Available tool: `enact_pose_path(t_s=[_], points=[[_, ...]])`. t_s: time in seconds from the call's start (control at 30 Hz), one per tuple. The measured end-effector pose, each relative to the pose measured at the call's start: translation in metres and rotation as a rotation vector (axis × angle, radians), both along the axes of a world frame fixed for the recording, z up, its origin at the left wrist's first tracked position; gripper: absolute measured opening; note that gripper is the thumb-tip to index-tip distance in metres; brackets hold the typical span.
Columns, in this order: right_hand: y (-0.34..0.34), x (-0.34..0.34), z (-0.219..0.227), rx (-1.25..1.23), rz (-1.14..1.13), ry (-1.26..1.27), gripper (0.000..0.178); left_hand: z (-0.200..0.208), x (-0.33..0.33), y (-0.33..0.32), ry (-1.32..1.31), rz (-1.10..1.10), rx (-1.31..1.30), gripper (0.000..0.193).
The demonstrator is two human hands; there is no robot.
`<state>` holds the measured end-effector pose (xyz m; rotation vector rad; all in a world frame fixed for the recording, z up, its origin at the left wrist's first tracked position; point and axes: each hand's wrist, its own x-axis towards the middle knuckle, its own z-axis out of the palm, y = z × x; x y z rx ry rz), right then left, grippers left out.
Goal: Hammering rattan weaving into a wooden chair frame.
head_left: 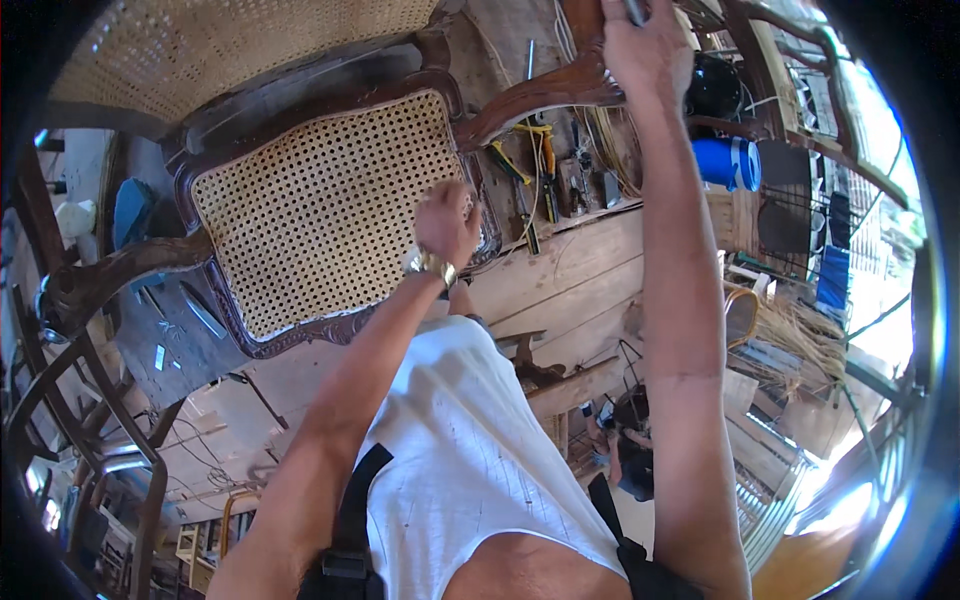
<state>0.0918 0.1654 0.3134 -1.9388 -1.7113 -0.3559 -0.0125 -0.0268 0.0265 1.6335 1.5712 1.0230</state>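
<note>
Left hand (pixel 446 222), closed in a fist at frame centre, pressed against the right rim of the cane seat (pixel 320 210) on the chair (pixel 330 330). Right hand (pixel 650 45), top of frame, gripping the chair's armrest (pixel 530 98), fingers wrapped round. Blue bottle (pixel 728 163) right; pliers (pixel 545 160) between.

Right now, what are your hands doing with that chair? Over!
Left hand closed at the woven chair seat edge. Right hand gripping the wooden armrest. Tools lie on the bench beside the chair, clear of both hands.
</note>
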Motion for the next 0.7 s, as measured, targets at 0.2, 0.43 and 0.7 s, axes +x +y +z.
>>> enact_pose_path(t_s=[0.2, 0.43, 0.7], points=[[0.001, -0.014, 0.002, 0.003, 0.058, 0.134, 0.05, 0.005, 0.024, -0.031, 0.119, -0.004, 0.06, 0.036], [0.014, 0.003, -0.01, 0.061, 0.173, 0.163, 0.055, -0.004, 0.019, 0.001, 0.219, 0.026, 0.035, 0.042], [0.016, 0.019, -0.009, -0.027, 0.101, 0.077, 0.057, -0.006, 0.008, 0.022, 0.322, -0.024, -0.05, 0.045]])
